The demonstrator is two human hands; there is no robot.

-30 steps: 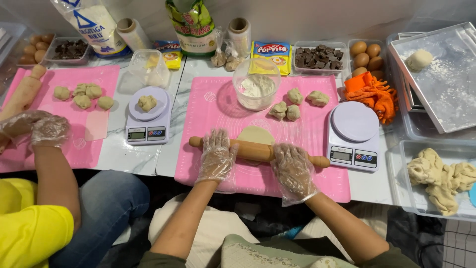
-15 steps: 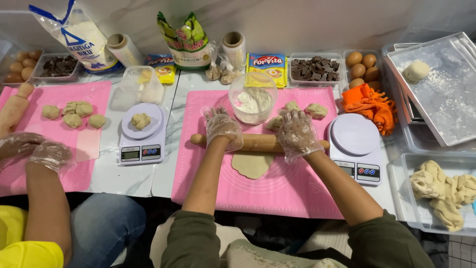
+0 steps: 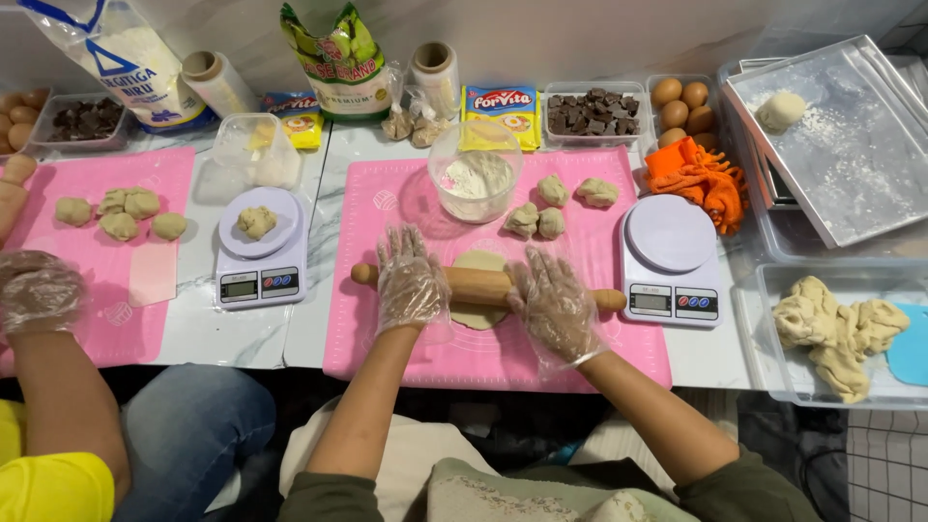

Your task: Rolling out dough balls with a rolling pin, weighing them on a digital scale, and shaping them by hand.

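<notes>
My left hand (image 3: 411,280) and my right hand (image 3: 556,304), both in clear plastic gloves, press palms-down on a wooden rolling pin (image 3: 480,285). The pin lies crosswise over a flat round of pale dough (image 3: 479,315) on a pink silicone mat (image 3: 503,362). The dough shows on both sides of the pin. Beyond the pin on the same mat stand a clear bowl of flour (image 3: 474,179) and several small dough balls (image 3: 539,211).
A white kitchen scale (image 3: 670,261) sits right of the mat, with a bin of raw dough (image 3: 836,329), an orange cloth (image 3: 696,174) and eggs (image 3: 681,101) nearby. At left a co-worker's gloved hand (image 3: 39,290) rests on another pink mat (image 3: 145,193) beside a second scale (image 3: 259,246).
The rolling pin went away from me across the dough, then came back toward me to sit over its middle. My hands moved with it. The co-worker's hand stayed at left.
</notes>
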